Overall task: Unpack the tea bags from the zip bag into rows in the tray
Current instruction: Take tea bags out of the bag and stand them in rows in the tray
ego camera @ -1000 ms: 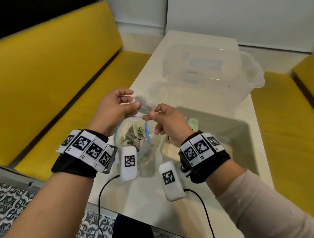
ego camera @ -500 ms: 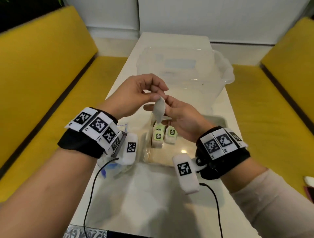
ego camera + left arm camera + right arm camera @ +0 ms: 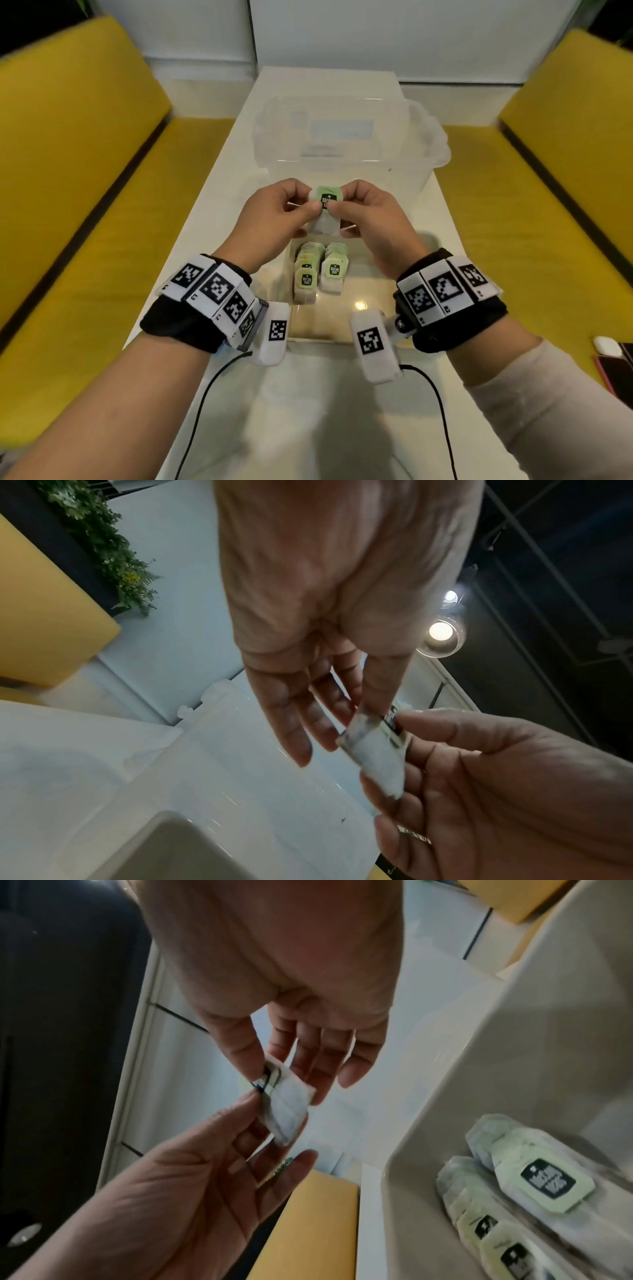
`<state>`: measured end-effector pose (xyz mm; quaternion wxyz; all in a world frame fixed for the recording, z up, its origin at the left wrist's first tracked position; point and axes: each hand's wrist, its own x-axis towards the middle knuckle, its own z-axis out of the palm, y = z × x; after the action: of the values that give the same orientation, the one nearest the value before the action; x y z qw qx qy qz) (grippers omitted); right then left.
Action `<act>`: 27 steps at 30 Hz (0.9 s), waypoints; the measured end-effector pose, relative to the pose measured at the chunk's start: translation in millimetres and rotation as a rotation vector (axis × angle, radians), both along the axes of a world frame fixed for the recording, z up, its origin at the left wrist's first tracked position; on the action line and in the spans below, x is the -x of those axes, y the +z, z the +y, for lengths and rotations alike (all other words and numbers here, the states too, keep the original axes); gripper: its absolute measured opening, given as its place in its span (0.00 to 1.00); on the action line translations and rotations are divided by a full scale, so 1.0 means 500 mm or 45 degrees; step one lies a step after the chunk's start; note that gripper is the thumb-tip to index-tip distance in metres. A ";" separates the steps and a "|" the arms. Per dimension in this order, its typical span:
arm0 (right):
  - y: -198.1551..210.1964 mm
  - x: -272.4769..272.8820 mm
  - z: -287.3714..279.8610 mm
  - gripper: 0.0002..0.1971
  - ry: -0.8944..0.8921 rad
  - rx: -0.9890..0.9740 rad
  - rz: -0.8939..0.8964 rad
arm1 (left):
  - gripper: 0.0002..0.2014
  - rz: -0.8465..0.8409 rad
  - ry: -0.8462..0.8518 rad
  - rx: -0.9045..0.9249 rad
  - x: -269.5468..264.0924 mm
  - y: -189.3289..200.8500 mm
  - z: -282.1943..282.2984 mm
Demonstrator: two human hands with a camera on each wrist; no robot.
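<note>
Both hands hold one tea bag (image 3: 326, 210) upright over the far end of the tray (image 3: 363, 322), its green tag facing me. My left hand (image 3: 310, 207) pinches the tag's left edge and my right hand (image 3: 337, 205) pinches its right edge. Two rows of tea bags (image 3: 318, 274) lie overlapped in the tray's far left part. The left wrist view shows the tea bag (image 3: 377, 758) pinched between thumb and fingers of my left hand (image 3: 371, 718). In the right wrist view my right hand (image 3: 270, 1073) pinches the tea bag (image 3: 289, 1106), and the tray rim (image 3: 424, 1123) lies beside it. The zip bag is out of sight.
A large clear plastic bin (image 3: 342, 137) stands on the white table beyond the tray. Yellow benches (image 3: 85, 178) run along both sides. A phone and a white case (image 3: 613, 356) lie on the right bench. Two black cables (image 3: 205, 394) trail off the wrists.
The hands left the zip bag's mouth on the left, carried a tea bag over the tray, and turned it from edge-on to tag facing me.
</note>
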<state>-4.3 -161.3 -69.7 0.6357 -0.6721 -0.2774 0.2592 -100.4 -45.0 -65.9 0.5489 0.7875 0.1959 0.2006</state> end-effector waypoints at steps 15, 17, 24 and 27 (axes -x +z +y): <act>0.051 -0.050 0.012 0.04 0.231 0.593 -0.826 | 0.15 0.080 -0.101 -0.103 -0.018 -0.028 0.008; 0.058 -0.055 0.015 0.05 0.321 0.758 -0.994 | 0.16 0.178 -0.127 -0.202 -0.016 -0.035 0.012; 0.000 -0.080 0.039 0.07 0.635 1.287 -1.184 | 0.25 0.533 -0.234 -0.710 0.026 -0.047 0.046; -0.043 -0.084 0.055 0.09 0.760 1.392 -1.209 | 0.31 0.719 -0.316 -0.937 0.034 -0.055 0.060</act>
<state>37.8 -133.8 -91.4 -0.0688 -0.8256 -0.5217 0.2038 -117.5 -15.0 -93.6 0.1788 0.9706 0.1577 -0.0323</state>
